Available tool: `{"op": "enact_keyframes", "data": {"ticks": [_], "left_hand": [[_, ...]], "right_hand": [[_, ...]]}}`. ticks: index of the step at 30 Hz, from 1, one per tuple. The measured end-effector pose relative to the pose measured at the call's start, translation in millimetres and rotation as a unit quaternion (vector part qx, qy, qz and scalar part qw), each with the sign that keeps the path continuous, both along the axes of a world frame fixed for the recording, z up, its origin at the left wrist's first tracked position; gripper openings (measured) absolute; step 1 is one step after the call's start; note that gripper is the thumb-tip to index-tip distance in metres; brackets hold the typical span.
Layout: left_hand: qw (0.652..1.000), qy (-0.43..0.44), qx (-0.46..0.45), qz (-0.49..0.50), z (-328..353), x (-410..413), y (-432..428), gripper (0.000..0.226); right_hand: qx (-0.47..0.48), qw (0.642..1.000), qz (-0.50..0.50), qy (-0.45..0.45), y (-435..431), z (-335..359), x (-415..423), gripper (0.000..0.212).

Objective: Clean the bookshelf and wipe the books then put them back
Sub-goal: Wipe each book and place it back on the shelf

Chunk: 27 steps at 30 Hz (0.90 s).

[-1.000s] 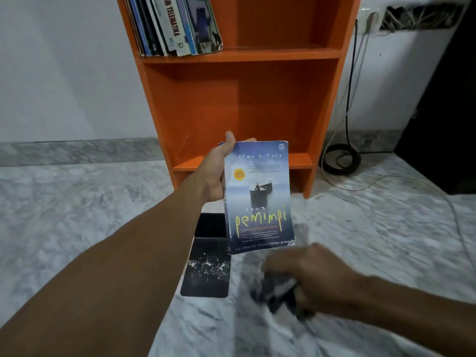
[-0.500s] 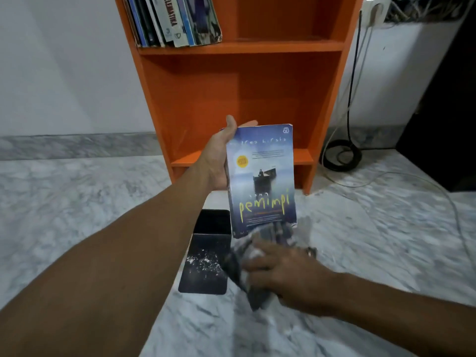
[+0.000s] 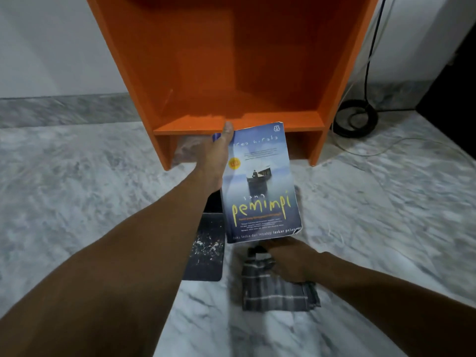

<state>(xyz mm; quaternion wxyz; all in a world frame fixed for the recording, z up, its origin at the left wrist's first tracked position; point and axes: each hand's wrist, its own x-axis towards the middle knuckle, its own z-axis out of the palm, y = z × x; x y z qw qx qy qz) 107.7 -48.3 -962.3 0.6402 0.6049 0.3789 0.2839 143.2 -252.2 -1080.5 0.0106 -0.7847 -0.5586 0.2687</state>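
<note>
- The left grip (image 3: pixel 212 163) is closed on the book (image 3: pixel 260 184): the thumb lies on the front cover near its top left corner, and the fingers are hidden behind the spine side. The book is held upright in the air, in front of the lower board of the bookshelf (image 3: pixel 123 60).
- The right grip (image 3: pixel 291 261) clutches the checked cloth (image 3: pixel 278 295) on the floor (image 3: pixel 77 189), just below the book's bottom edge.
- The book is a paperback, likely light and bendy. Its bottom right corner is creased, so hold it by the spine and wipe gently.
- The cloth looks soft and limp, so a bunched handful suits it.
- 1 dark book (image 3: pixel 206 251) lies flat on the floor beside the cloth, under the left forearm.
- The 1 bookshelf compartment in view shows no books.
</note>
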Motion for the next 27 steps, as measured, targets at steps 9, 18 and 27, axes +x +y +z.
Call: {"op": "enact_keyframes", "data": {"ticks": [9,18,27], "left_hand": [[0.999,0.021,0.037,0.024,-17.5,9.0,-2.8,0.041],[0.992,0.072,0.095,0.045,47.2,-10.8,-20.9,0.048],[0.981,0.004,0.188,0.051,121.7,-46.2,-44.4,0.042]], "right_hand": [[0.158,0.913,-0.318,0.202,-10.7,-1.0,38.4,0.025],[0.326,0.722,-0.42,0.443,15.6,121.8,14.1,0.028],[0.508,0.687,-0.386,0.348,61.2,239.7,7.1,0.008]]}}
